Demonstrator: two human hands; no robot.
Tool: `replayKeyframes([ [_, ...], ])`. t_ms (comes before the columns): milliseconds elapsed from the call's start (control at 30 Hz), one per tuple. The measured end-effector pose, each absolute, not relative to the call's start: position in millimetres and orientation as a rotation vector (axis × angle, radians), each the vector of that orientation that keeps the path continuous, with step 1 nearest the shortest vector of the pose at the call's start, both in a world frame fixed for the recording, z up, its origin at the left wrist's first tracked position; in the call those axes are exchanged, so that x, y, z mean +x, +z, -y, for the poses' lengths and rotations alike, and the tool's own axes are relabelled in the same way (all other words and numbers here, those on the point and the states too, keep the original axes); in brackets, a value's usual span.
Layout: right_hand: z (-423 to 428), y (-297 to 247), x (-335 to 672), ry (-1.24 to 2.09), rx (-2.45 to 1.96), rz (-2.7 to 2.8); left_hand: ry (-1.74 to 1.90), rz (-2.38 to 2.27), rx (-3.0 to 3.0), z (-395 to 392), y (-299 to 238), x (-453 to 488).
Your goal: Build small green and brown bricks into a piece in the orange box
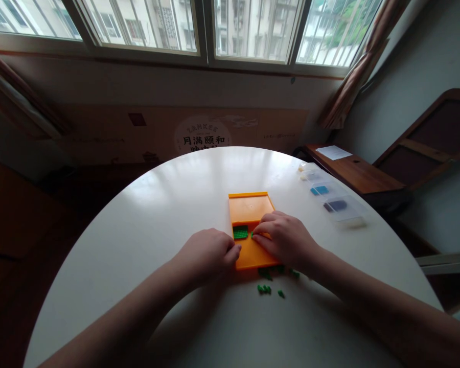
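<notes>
Pinches green brick (pixel 252 234) in right hand (pixel 285 236); touches orange tray (pixel 251 255) with left hand (pixel 209 251), cannot tell if gripping. Has green block (pixel 240 232) inside, loose bricks (pixel 264 290) left at 5 o'clock.

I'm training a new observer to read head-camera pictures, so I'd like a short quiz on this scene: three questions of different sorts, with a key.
1. Multiple choice: what is at the fingertips of the right hand?
A. a blue piece
B. a small green piece
C. a sheet of paper

2. True or false: several loose green pieces lie on the white table, nearer the person than the orange tray.

3. Fill in the blank with left or right, as the person sees it: the green block lies close to the tray's ____ edge.

Key: 1. B. 2. True. 3. Left.
</notes>
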State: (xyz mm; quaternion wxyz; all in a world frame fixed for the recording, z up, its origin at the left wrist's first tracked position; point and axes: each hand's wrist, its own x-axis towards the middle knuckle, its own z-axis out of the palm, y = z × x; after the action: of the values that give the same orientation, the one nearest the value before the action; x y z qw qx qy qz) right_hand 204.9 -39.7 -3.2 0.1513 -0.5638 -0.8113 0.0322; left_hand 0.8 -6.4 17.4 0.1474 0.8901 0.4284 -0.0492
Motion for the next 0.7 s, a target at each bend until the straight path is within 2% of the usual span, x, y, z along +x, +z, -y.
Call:
replayKeyframes([
  [700,40.6,-8.9,200.7,0.139,-1.597,2.282,-0.142,-1.244,2.564,9.4,21.3,1.3],
])
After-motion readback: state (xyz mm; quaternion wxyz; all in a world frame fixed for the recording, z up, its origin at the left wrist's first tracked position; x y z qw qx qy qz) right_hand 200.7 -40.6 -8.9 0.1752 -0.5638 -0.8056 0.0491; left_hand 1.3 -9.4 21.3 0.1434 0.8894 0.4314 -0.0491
